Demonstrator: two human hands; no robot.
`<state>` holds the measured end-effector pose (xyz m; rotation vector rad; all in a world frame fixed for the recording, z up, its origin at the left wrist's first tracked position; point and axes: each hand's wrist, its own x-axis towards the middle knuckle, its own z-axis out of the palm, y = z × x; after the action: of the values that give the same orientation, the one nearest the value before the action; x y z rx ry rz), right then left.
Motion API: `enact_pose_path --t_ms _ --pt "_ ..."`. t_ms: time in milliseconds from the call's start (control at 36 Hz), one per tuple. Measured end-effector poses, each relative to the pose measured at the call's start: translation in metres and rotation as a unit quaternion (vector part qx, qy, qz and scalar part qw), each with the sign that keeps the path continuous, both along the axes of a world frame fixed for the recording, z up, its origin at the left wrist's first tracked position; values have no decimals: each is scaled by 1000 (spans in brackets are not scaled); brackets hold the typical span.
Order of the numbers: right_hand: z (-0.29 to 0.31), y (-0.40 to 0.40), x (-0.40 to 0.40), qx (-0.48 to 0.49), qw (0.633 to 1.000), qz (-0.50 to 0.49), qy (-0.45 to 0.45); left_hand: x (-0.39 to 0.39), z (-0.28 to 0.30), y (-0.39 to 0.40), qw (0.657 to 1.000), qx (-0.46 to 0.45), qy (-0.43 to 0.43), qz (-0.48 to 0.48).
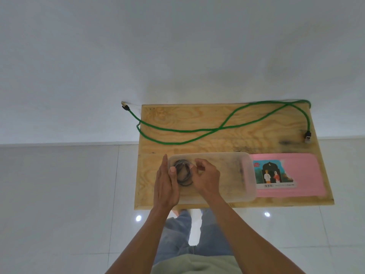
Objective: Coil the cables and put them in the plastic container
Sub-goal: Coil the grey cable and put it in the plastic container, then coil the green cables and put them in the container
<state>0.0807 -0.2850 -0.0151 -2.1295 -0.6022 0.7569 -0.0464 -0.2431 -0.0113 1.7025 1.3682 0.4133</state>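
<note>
Black cable: coiled, in translucent plastic container, partly hidden by hands.
Left hand flat, open; right hand curled, grip unclear; braided green cable at 12 o'clock.

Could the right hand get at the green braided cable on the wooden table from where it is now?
Probably yes. The right hand is over the clear plastic container, and the green braided cable lies loose on the wooden table just beyond it, with nothing in between.

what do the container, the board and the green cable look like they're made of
Container: translucent frosted plastic; the board's grain shows through it.
Board: bare plywood, going by its swirling grain and matte look.
Green cable: probably a braided fabric sleeve, as its surface looks fuzzy; the plugs appear black and metallic.
</note>
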Motion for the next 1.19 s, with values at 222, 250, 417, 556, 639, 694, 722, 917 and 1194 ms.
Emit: enact_pose_path --t_ms 222,250,417,556,639,694,722,917,1194 --pt "2 -4 5 -23 1000 1 -2 1 3 1 1000 -5 7 6" --pt "3 -5 5 -25 1000 -1 -1 1 3 1 1000 -6 7 6" --pt "8 -4 6 -32 999 -3 -2 -1 6 2 1000 -12 8 10" --pt "21 -4 8 -40 999 1 3 -4 11 6 1000 -9 3 12" --pt "35 -2 12 -34 999 -2 -10 -8 20 12 1000 2 -2 18" --pt "47 2 16 -15 1000 -7 -21 -10 27 21 1000 13 -2 23" --pt "53 4 19 -4 1000 -10 -28 -11 30 26 999 22 -1 24" --pt "81 34 49 47 997 0 -53 -7 48 73 997 69 12 27" --pt "59 76 103 -41 993 94 -63 39 50 131 995 69 62 -30"
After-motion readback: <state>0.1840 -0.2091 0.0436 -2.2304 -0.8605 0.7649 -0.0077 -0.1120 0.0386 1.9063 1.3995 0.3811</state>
